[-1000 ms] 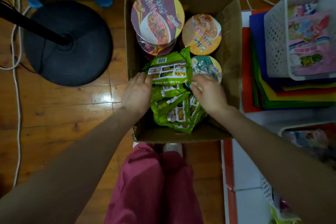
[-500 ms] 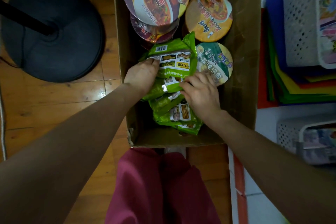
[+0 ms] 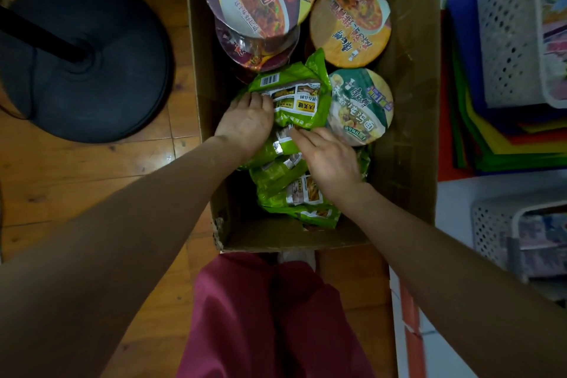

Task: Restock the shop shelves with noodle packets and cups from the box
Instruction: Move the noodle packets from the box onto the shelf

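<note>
A person's left hand [image 3: 247,124], moved since a second ago from the left edge of the cardboard box [image 3: 402,120] onto the top green noodle packet [image 3: 294,98], presses its side, fingers loosely spread. The right hand [image 3: 329,159] has closed in, fingertips narrow on the stacked packets [image 3: 288,190] beside the green-lidded cup [image 3: 360,106]. A lift looks imminent.
</note>
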The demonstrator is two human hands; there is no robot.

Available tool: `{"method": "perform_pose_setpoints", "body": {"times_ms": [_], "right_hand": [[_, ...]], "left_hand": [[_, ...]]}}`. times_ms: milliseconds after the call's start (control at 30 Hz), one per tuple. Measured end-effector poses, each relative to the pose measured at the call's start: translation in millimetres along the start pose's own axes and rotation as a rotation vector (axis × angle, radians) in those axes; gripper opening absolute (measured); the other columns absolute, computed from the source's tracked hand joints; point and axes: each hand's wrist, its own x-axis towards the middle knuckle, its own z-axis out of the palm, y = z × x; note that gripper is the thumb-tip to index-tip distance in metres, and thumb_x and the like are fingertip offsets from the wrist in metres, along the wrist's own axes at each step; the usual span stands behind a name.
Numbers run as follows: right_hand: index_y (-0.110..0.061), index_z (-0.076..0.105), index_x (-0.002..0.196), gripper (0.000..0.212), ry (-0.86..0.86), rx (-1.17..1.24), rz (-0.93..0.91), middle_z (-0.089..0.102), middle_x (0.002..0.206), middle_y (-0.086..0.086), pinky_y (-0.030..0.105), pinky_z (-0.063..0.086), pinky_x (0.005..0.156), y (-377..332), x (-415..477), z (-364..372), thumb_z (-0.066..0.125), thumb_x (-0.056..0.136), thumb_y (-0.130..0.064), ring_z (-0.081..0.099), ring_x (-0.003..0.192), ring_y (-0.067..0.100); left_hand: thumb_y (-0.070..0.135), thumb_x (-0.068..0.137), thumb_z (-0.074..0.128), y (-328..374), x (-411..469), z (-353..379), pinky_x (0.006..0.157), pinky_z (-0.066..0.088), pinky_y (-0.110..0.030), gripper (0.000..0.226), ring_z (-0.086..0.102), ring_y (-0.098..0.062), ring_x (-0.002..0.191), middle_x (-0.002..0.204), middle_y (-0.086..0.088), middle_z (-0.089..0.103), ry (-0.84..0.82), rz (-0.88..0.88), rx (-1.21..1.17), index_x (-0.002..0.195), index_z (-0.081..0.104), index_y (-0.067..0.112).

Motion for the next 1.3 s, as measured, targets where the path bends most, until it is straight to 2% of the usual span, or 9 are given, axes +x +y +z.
{"method": "perform_pose_setpoints", "body": {"times_ms": [133,300,467,600,733,867,1067,1200,1300], "right_hand": [[-0.013,0.073,0.084,0.032,-0.021,0.02,-0.014,0.072,0.08,0.001,0.024,0.05,0.056,1,3,-1,0.076,0.053,-0.004,0.066,0.073,0.022],[-0.013,0.071,0.067,0.032,-0.055,0.01,-0.015,0.069,0.067,-0.002,0.024,0.049,0.056,2,6,-3,0.085,0.041,0.0,0.064,0.07,0.022],[-0.009,0.071,0.072,0.023,-0.036,0.047,-0.087,0.071,0.075,0.003,0.026,0.051,0.055,-2,0,-12,0.076,0.051,0.0,0.067,0.079,0.023],[-0.006,0.07,0.076,0.025,-0.017,0.124,-0.088,0.071,0.076,0.008,0.027,0.05,0.043,-11,-9,-41,0.064,0.054,0.003,0.068,0.072,0.026],[-0.005,0.069,0.084,0.037,-0.02,0.185,-0.081,0.068,0.073,0.01,0.03,0.05,0.04,-23,-17,-89,0.074,0.052,0.012,0.065,0.068,0.029],[-0.008,0.068,0.077,0.033,-0.038,0.157,-0.093,0.066,0.067,0.005,0.02,0.044,0.041,-39,-22,-151,0.08,0.049,0.005,0.064,0.062,0.024],[-0.01,0.07,0.084,0.027,-0.08,0.153,-0.005,0.068,0.072,0.008,0.027,0.051,0.045,-47,-48,-245,0.074,0.058,-0.001,0.066,0.067,0.028],[-0.014,0.072,0.082,0.029,-0.035,0.092,0.053,0.068,0.067,0.005,0.019,0.043,0.041,-60,-60,-328,0.078,0.055,-0.004,0.066,0.062,0.024],[-0.011,0.072,0.086,0.022,0.042,0.13,0.093,0.069,0.07,0.008,0.025,0.049,0.044,-66,-65,-382,0.07,0.065,-0.005,0.066,0.064,0.028]], "left_hand": [[0.001,0.092,0.045,2,-4,-1,0.113,0.028,-0.041,0.059,0.024,-0.037,0.138,0.146,-0.027,0.024,-0.022,-0.005,0.018,0.142,0.014,-0.006],[-0.006,0.09,0.042,0,-1,-16,0.104,0.037,-0.038,0.053,0.041,-0.037,0.126,0.136,-0.029,0.038,-0.007,0.05,0.065,0.138,0.021,-0.01],[-0.009,0.089,0.036,-5,-18,-31,0.106,0.03,-0.036,0.049,0.038,-0.038,0.128,0.136,-0.028,0.039,0.028,0.026,0.011,0.137,0.025,-0.009],[-0.01,0.088,0.037,-8,-46,-58,0.109,0.027,-0.032,0.053,0.035,-0.033,0.134,0.144,-0.024,0.034,0.083,-0.015,-0.092,0.14,0.026,-0.003],[-0.008,0.087,0.037,0,-85,-101,0.089,0.043,-0.039,0.048,0.051,-0.035,0.119,0.135,-0.018,0.047,0.135,-0.031,-0.118,0.134,0.036,0.001],[-0.007,0.085,0.041,9,-122,-152,0.071,0.044,-0.044,0.046,0.058,-0.038,0.103,0.122,-0.016,0.056,0.238,-0.078,-0.177,0.13,0.042,0.004],[-0.006,0.083,0.045,30,-188,-241,0.071,0.041,-0.044,0.05,0.055,-0.038,0.106,0.121,-0.014,0.056,0.327,-0.079,-0.239,0.131,0.042,0.009],[-0.005,0.083,0.042,45,-241,-309,0.063,0.032,-0.042,0.038,0.056,-0.043,0.098,0.112,-0.019,0.057,0.356,-0.087,-0.222,0.12,0.045,0.002],[-0.002,0.086,0.042,50,-275,-357,0.066,0.039,-0.045,0.037,0.057,-0.042,0.099,0.117,-0.018,0.057,0.418,-0.084,-0.243,0.122,0.046,0.004]]}}
